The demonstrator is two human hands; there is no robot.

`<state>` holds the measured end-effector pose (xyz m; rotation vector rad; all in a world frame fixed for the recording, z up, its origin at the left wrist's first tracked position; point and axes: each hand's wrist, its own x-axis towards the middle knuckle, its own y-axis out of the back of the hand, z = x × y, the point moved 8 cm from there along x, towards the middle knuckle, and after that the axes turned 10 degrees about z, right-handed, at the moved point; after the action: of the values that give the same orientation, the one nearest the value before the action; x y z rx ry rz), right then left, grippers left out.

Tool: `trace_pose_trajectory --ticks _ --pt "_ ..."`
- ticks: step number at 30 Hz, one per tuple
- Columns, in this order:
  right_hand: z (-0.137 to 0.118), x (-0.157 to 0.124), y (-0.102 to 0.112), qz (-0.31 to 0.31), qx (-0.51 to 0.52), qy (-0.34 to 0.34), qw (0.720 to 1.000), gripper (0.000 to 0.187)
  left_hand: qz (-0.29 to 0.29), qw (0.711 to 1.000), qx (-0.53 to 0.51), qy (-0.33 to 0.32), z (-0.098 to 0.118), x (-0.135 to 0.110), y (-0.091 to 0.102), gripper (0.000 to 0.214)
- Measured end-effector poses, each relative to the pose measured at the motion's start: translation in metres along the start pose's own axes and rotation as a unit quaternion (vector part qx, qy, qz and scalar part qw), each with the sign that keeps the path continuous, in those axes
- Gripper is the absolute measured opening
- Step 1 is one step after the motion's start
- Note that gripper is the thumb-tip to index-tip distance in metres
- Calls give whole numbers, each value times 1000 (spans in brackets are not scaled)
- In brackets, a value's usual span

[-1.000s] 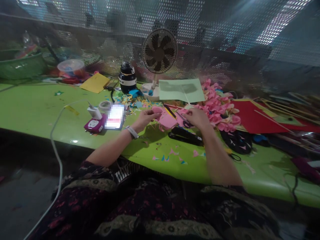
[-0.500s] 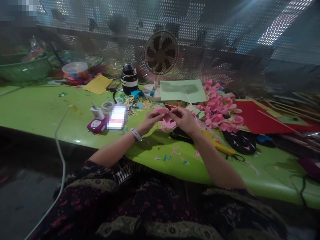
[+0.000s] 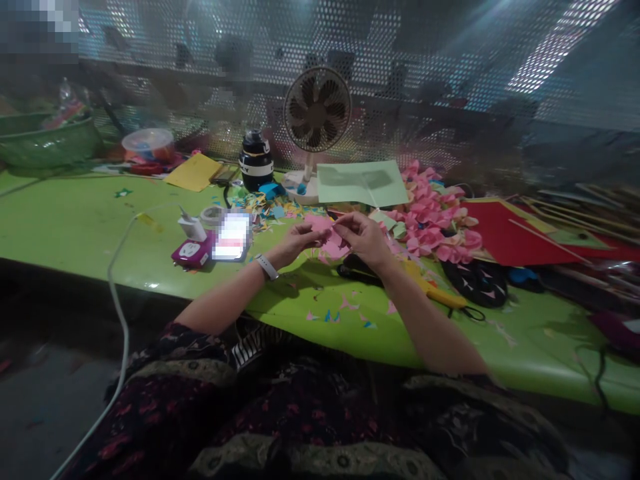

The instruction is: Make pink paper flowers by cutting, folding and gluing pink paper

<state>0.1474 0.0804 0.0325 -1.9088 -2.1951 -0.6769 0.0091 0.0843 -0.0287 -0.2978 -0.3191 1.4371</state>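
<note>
Both hands meet above the green table point(image 3: 75, 220). My left hand point(image 3: 295, 241), with a white watch on its wrist, pinches a small pink paper piece point(image 3: 319, 223). My right hand point(image 3: 364, 237) pinches the same pink piece from the right side. Under the hands lie more pink paper point(image 3: 334, 248) and a black stapler-like tool point(image 3: 356, 270). A heap of folded pink paper flowers point(image 3: 434, 223) lies just right of my right hand.
A small desk fan point(image 3: 317, 120), a pale green sheet point(image 3: 361, 183), a black jar point(image 3: 255, 160), a phone point(image 3: 231, 236) on a charger with a white cable point(image 3: 117, 267), red paper point(image 3: 510, 233), sticks, yellow-handled scissors point(image 3: 440, 295) and scattered paper scraps cover the table.
My right hand left the scissors by the pink flowers and came left to join my left hand on the pink paper piece. The view shifted slightly.
</note>
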Motion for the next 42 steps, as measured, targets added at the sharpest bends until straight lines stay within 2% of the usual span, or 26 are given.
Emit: trace_pose_trajectory --ticks 5,9,15,20,23,26,29,33,35,37,42 --pt "2 1 -1 -4 -2 -8 1000 53 -29 999 33 -7 0 0 -2 30" --pt "-1 -2 -5 -27 -37 -16 999 57 -1 999 34 -30 8 1 3 23" --pt "-8 -4 -7 -28 -60 -1 998 59 44 998 -15 -40 15 2 12 25" --pt "-3 -2 -6 -24 -43 -5 999 59 26 998 38 -43 17 -2 6 27" --pt "-1 2 1 -9 -45 -6 999 56 44 996 66 -46 17 -1 9 28" --pt "6 10 21 39 -80 -3 996 48 63 996 64 -23 12 3 14 31" --pt "16 18 45 85 -174 9 981 34 74 994 78 8 4 5 18 29" --pt "40 24 59 57 -344 -30 937 21 89 988 118 33 -3 8 23 19" --pt "50 24 58 24 -413 -48 909 23 100 984 143 33 -5 9 28 19" --pt "58 22 55 -14 -445 -70 893 27 103 978 179 25 -4 11 31 22" --pt "70 18 44 -74 -454 -117 880 28 100 964 246 -17 -1 14 34 19"
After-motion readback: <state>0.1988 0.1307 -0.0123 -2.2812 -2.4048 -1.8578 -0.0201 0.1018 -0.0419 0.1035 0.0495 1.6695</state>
